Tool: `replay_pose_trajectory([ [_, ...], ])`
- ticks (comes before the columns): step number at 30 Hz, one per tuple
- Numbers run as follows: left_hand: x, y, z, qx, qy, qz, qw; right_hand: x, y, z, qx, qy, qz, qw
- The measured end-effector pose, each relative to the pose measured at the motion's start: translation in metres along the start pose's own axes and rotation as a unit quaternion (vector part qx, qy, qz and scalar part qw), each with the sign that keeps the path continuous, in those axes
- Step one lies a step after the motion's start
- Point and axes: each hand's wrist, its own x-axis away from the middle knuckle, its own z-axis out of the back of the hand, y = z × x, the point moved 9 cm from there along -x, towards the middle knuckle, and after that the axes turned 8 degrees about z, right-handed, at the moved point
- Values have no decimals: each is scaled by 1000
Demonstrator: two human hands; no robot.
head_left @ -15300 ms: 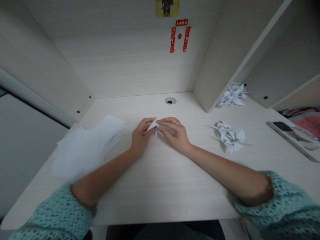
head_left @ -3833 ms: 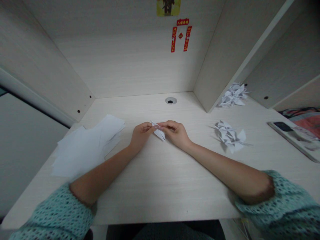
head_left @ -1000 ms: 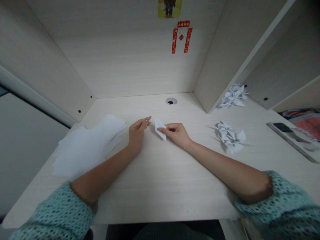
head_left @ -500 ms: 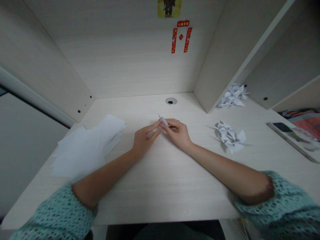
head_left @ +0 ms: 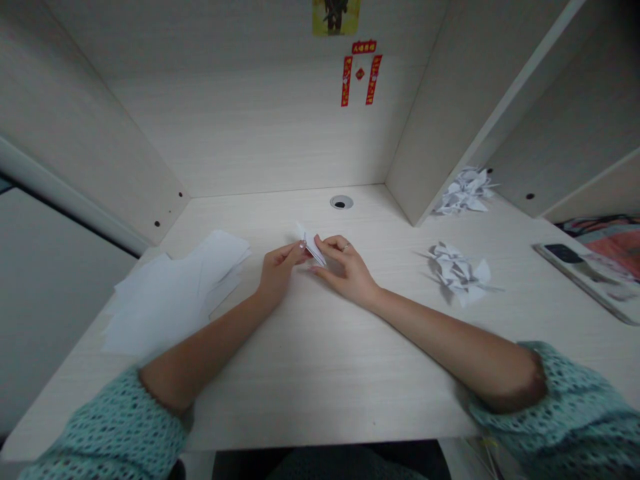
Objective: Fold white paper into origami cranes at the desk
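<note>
A small piece of white folded paper (head_left: pixel 315 251) with a pointed upper end is held just above the desk, between my two hands. My left hand (head_left: pixel 281 265) pinches its left side between thumb and fingers. Around its right side is my right hand (head_left: pixel 347 267), thumb at the lower end and index finger near the upper edge, with a gap between them. A ring shows on one right-hand finger. Parts of the paper are hidden behind the left fingertips.
A loose stack of white paper sheets (head_left: pixel 170 293) lies to the left. On the right sit a pile of folded white paper pieces (head_left: pixel 460 270), another pile (head_left: pixel 466 192) beyond the upright panel (head_left: pixel 425 153), and a phone (head_left: pixel 585 280). A round cable hole (head_left: pixel 341 202) is at the back.
Both hands have shifted slightly left and the folded paper has come down and turned, showing more of its layers. My right thumb and index finger have spread apart.
</note>
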Motion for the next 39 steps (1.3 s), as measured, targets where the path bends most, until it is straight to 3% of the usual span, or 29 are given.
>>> replay_pose_trajectory([
  [29, -4, -4, -3, 25, -25, 8, 999, 1, -7, 6, 93, 2, 21, 995],
  [39, -5, -5, -7, -40, -62, -14, 997, 0, -8, 25, 80, 87, -5, 993],
])
